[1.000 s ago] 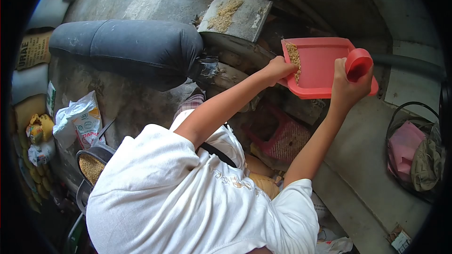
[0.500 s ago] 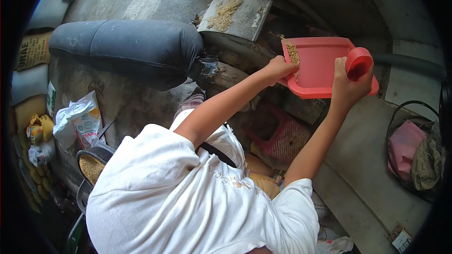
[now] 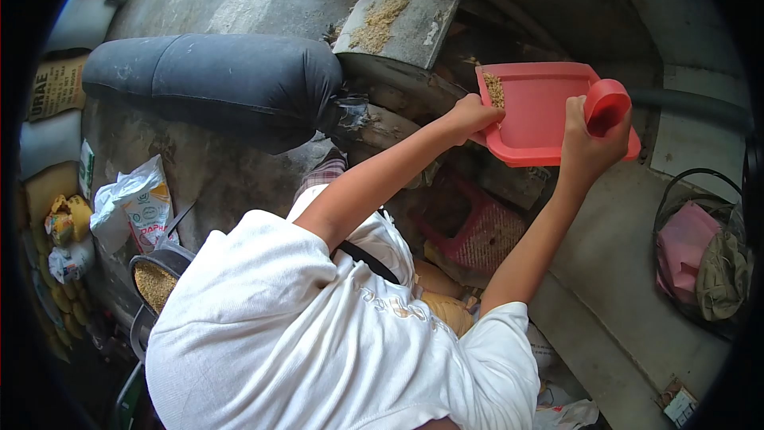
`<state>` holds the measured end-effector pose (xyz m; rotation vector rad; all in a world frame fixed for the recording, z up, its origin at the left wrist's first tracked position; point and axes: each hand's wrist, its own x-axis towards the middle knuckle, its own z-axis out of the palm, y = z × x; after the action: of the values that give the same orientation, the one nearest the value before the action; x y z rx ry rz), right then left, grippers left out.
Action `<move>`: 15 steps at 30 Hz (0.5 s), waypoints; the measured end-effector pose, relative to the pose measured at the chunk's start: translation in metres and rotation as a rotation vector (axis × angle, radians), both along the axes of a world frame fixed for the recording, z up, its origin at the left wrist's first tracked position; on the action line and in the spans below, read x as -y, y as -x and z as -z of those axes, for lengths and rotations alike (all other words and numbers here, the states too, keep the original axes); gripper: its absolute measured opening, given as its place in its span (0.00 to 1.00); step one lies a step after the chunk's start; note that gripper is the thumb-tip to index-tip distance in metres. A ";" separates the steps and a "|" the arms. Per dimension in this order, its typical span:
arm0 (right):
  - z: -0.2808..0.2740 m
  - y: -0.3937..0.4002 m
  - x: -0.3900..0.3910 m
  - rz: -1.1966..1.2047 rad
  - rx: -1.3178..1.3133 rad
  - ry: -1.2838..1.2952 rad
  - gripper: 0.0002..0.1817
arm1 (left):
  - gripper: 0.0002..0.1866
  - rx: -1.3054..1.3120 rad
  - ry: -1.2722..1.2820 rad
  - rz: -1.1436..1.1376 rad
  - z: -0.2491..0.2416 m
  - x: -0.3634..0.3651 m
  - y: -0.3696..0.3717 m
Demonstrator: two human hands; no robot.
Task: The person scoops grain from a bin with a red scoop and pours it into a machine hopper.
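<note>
A red plastic dustpan (image 3: 549,107) is held out in front of me, with a strip of yellowish grain (image 3: 494,91) along its left, open edge. My left hand (image 3: 475,118) grips the near corner of that edge, thumb over the rim. The fingers of my right hand (image 3: 593,139) wrap round the handle on the other end, where a hollow round opening shows. Just past the left edge stands a grey curved metal housing (image 3: 422,28) with a patch of grain (image 3: 382,22) on top. What lies directly under the dustpan's open edge is dark and hard to make out.
A bulging dark-blue cloth bag (image 3: 215,84) lies left of the machine. Below the dustpan sits a red plastic stool (image 3: 481,235). A container of grain (image 3: 155,283) is by my left side, near a printed plastic sack (image 3: 147,211). A basket with cloths (image 3: 700,259) stands at right.
The grain on the dustpan has shrunk to a smaller strip near the far corner, some having slid off the left edge. Both hands stay nearly still.
</note>
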<state>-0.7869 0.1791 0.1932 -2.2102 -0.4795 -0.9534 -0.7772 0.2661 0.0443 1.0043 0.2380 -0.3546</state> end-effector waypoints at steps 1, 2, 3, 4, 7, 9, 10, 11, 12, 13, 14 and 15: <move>0.000 0.000 0.001 0.001 0.000 0.007 0.14 | 0.14 0.000 0.000 0.000 0.000 0.000 0.000; 0.000 0.000 0.001 0.001 0.000 0.007 0.14 | 0.14 0.003 -0.003 0.001 0.000 0.001 0.000; 0.000 -0.001 0.001 0.001 0.003 0.010 0.14 | 0.14 0.006 -0.007 0.001 0.000 0.001 0.001; 0.000 -0.001 0.001 0.002 0.006 0.012 0.14 | 0.14 0.006 -0.006 0.001 -0.001 0.001 0.001; 0.001 -0.001 0.003 0.015 -0.020 0.011 0.15 | 0.14 0.002 -0.019 0.018 0.000 0.001 0.002; 0.001 -0.001 0.002 0.006 -0.016 0.010 0.15 | 0.15 0.015 0.003 0.010 -0.001 0.001 0.002; 0.001 0.000 0.002 -0.001 -0.012 0.008 0.15 | 0.15 0.014 0.003 0.009 -0.001 0.001 0.003; 0.000 0.000 0.003 -0.001 -0.012 0.009 0.15 | 0.15 0.013 0.004 0.008 -0.001 0.001 0.003; 0.000 0.000 0.003 0.001 -0.016 0.012 0.15 | 0.15 0.011 0.005 0.006 -0.001 0.002 0.003; 0.000 0.000 0.003 0.003 -0.019 0.015 0.15 | 0.15 0.012 0.005 0.006 -0.001 0.002 0.003; 0.000 0.000 0.003 0.004 -0.018 0.015 0.15 | 0.15 0.012 0.002 0.007 0.000 0.003 0.003; 0.000 0.000 0.004 0.004 -0.007 0.016 0.15 | 0.15 0.012 0.001 0.009 0.001 0.003 0.003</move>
<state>-0.7868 0.1755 0.1932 -2.2286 -0.4813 -0.9467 -0.7799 0.2626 0.0437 1.0069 0.2224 -0.3561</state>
